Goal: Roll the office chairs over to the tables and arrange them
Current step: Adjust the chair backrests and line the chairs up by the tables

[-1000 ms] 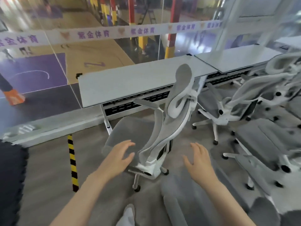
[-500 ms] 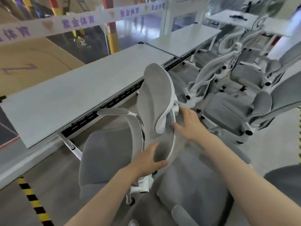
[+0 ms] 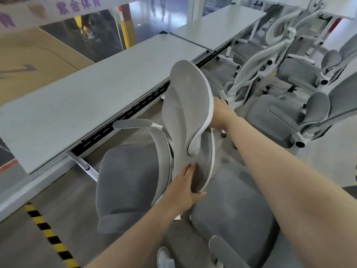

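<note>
The chair (image 3: 133,182) has been nudged closer to the table (image 3: 92,93); its backrest is gripped by the left hand (image 3: 183,192) and, seemingly, the half-hidden right hand (image 3: 222,115).

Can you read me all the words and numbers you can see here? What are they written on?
"紫金体育" in purple, on the white banner along the glass barrier, top left.
More purple characters at the banner's far left edge: cut off, unreadable.
A purple mark on the tan court floor behind the glass: partly cut off, cannot tell what it reads.
No readable text on the office chair or the table.
</note>
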`<state>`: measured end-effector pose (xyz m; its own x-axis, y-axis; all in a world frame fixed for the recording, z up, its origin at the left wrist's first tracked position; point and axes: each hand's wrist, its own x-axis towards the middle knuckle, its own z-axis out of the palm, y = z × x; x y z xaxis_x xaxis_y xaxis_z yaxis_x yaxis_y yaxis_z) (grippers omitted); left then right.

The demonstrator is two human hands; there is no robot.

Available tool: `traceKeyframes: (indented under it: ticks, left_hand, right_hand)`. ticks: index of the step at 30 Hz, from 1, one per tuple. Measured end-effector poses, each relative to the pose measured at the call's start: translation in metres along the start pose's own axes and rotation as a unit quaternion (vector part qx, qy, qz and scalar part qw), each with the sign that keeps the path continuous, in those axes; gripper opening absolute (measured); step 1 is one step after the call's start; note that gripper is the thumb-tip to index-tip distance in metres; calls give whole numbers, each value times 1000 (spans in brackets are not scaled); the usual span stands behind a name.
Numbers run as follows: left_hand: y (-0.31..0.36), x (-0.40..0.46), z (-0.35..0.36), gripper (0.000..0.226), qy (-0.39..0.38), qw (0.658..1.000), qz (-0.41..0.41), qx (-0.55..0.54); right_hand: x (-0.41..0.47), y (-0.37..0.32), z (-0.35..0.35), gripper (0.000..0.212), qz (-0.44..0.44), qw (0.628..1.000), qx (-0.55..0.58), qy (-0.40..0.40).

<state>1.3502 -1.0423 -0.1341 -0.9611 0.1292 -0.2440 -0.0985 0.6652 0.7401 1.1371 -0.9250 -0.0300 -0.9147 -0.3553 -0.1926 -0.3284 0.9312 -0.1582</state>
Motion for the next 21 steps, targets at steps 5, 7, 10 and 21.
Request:
traceKeyframes:
  ticks: [5, 7, 10, 21]
  left_hand:
    - [-1, -14, 1, 87, 7, 1000, 2, 3]
    - [2, -23, 5, 87, 23, 999, -13, 35]
    - [9, -38, 12, 83, 46, 995, -40, 78]
    - [-9, -98, 14, 58, 93, 987, -118, 56]
  right_hand:
    - [-10, 4, 10, 69, 32, 998, 27, 39]
    - [-12, 12, 19, 77, 27, 998, 17, 49]
    - [-28, 19, 28, 83, 33, 998, 18, 58]
    - [-113, 15, 51, 75, 32, 988, 52, 141]
